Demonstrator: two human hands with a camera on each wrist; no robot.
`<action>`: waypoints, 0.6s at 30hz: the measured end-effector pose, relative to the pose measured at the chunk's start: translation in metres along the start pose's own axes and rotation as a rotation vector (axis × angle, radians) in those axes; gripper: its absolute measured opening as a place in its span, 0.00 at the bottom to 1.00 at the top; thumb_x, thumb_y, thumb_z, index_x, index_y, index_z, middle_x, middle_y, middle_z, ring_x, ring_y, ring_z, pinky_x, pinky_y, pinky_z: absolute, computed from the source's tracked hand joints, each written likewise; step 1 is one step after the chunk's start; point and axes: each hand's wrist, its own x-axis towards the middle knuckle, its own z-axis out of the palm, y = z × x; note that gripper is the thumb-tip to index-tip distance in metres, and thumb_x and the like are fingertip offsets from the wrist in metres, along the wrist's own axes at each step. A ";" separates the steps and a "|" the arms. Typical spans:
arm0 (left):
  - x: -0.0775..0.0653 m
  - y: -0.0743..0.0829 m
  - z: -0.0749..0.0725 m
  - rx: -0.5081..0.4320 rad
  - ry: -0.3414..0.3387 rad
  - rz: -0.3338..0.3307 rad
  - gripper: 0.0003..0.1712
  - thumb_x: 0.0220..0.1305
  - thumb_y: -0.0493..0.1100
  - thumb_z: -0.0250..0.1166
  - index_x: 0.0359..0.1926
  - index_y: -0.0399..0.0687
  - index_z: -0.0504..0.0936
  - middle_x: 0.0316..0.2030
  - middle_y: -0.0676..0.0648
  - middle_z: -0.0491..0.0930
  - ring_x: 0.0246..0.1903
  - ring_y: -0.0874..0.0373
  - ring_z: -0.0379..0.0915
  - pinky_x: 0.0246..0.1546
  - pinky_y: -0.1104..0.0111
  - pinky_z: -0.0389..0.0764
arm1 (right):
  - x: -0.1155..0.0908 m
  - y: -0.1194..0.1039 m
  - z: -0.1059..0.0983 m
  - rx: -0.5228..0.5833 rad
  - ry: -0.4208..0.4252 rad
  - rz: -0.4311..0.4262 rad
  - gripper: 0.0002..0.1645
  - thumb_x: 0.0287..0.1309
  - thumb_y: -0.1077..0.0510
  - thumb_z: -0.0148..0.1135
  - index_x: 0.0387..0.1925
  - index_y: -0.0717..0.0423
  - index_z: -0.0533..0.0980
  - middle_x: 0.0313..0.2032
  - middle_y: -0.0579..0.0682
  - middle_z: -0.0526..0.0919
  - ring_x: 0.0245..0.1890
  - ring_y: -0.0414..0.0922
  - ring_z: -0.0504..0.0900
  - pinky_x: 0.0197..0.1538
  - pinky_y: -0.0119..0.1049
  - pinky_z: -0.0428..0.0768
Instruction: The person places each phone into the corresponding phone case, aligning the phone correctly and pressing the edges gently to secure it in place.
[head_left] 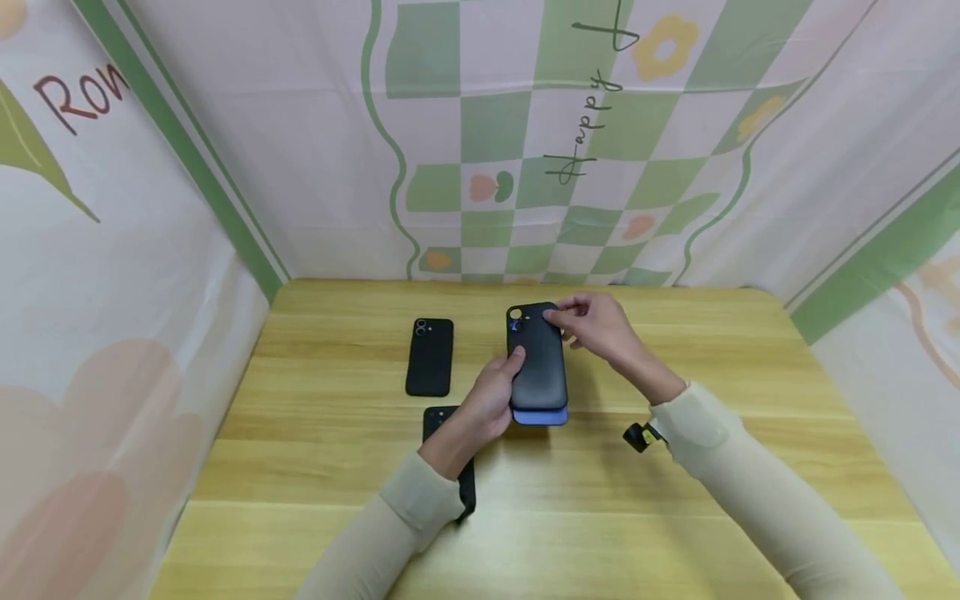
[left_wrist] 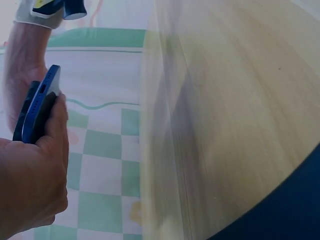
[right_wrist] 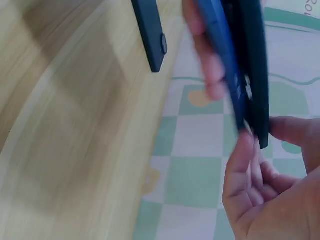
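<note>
My left hand (head_left: 491, 396) grips a blue phone (head_left: 542, 417) together with a black phone case (head_left: 540, 367), its thumb across the case's left edge. The case lies over the phone's back, and the phone's bottom end sticks out below it. At the upper right corner, my right hand (head_left: 596, 325) pinches the case between thumb and fingers. In the right wrist view a gap shows between the case (right_wrist: 256, 75) and the phone (right_wrist: 222, 45). The phone's charging-port end (left_wrist: 44, 90) faces the left wrist camera.
On the wooden table (head_left: 337, 467) lies a black phone-shaped item (head_left: 430, 358) with camera rings, left of my hands. A second black item (head_left: 467, 479) lies partly hidden under my left forearm. A patterned cloth (head_left: 487, 133) hangs behind the table.
</note>
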 end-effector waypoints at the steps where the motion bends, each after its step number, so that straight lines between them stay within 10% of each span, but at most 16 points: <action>1: 0.000 0.000 0.000 -0.003 -0.005 -0.001 0.32 0.88 0.50 0.43 0.80 0.33 0.58 0.76 0.37 0.66 0.77 0.44 0.60 0.79 0.54 0.62 | 0.001 0.001 -0.001 -0.003 0.005 0.001 0.23 0.74 0.49 0.66 0.57 0.65 0.81 0.42 0.55 0.88 0.38 0.49 0.85 0.35 0.36 0.89; 10: -0.001 0.001 0.000 -0.024 -0.040 -0.033 0.32 0.88 0.49 0.43 0.80 0.32 0.57 0.77 0.37 0.65 0.78 0.45 0.58 0.78 0.54 0.63 | 0.010 0.009 -0.003 0.309 -0.156 0.143 0.33 0.80 0.42 0.55 0.53 0.71 0.81 0.31 0.46 0.88 0.33 0.42 0.87 0.39 0.36 0.89; 18: -0.002 0.001 -0.003 -0.027 -0.044 -0.045 0.31 0.88 0.49 0.44 0.80 0.34 0.58 0.76 0.39 0.67 0.77 0.46 0.61 0.78 0.54 0.64 | 0.010 0.008 -0.005 0.355 -0.198 0.167 0.25 0.77 0.45 0.61 0.49 0.65 0.85 0.31 0.46 0.90 0.32 0.41 0.88 0.38 0.35 0.89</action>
